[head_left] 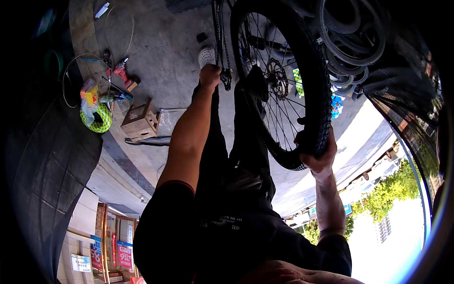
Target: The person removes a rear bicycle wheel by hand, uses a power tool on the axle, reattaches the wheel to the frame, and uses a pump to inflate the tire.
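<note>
A bicycle wheel with a knobbly black tire, thin spokes and a disc brake rotor stands tilted in front of my legs. My right hand is closed round its tire at the near lower edge, thumb outside and fingertips reaching in past the rim. To the wheel's left, narrow dark parts of a bicycle frame run down from the top edge. My left hand is closed at their lower end, beside a small dark bracket. The wheel and frame parts are apart there.
At left on the concrete lie a red cordless drill, a green-and-yellow wrapped tire, a wooden box and loose cable. Old tires are piled at the far right. My shoe is beside my left hand.
</note>
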Motion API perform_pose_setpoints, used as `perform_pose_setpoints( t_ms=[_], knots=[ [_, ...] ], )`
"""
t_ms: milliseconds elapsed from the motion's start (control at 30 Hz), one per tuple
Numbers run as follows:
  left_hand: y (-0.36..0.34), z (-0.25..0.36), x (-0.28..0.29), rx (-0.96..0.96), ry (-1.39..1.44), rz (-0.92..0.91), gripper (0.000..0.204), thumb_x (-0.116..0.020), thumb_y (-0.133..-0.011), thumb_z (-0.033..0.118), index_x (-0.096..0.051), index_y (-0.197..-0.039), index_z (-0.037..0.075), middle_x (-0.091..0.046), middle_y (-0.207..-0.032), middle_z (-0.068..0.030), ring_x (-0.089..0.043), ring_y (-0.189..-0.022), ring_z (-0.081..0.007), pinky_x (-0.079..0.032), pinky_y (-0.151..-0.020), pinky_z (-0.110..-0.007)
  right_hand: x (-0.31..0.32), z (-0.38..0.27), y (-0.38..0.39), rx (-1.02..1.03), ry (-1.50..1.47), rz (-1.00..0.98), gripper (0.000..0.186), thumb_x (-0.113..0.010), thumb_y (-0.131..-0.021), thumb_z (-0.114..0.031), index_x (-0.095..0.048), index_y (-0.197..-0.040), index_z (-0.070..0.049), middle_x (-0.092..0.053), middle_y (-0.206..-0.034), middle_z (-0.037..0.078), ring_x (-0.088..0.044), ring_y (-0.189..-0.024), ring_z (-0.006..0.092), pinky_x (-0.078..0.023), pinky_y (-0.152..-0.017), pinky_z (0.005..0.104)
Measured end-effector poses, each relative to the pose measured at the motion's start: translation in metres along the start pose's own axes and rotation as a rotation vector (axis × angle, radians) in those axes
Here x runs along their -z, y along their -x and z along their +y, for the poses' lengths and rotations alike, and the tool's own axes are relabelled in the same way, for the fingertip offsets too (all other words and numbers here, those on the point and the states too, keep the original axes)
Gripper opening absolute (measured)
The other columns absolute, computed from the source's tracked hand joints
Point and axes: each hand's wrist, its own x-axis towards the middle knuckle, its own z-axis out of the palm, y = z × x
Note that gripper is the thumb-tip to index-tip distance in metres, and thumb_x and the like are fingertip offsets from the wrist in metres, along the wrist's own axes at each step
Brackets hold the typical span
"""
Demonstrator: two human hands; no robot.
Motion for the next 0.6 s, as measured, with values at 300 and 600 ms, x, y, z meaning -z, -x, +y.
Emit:
perform_pose_setpoints(
  t_ms=[300,600],
  knots=[
    [0.162,0.012,-0.002,-0.037,0.413,-0.004,0.010,-0.067,-0.085,0.011,-0.063,-0.090,0.003,-0.064,-0.082,-0.0040,-0.059,-0.080,-0.0134,-0.047,-0.076,-0.031,0.015,0.006,0.002,-0.085,0.029,-0.028,0.088,-0.065,-0.064,0.003,-0.034,-0.146,0.011,-0.066,-0.098,0.012,-0.066,-0.087,0.0171,-0.055,-0.078,0.0306],
    [0.239,0.070,-0.018,-0.133,0.500,-0.042,0.018,-0.068,-0.089,0.003,-0.056,-0.103,0.002,-0.060,-0.093,-0.0042,-0.060,-0.092,-0.0122,-0.048,-0.085,-0.030,0.005,0.030,0.025,-0.162,0.126,-0.105,0.094,-0.076,-0.066,-0.008,-0.033,-0.147,0.011,-0.065,-0.119,0.019,-0.065,-0.105,0.0246,-0.050,-0.096,0.0363]
  ],
)
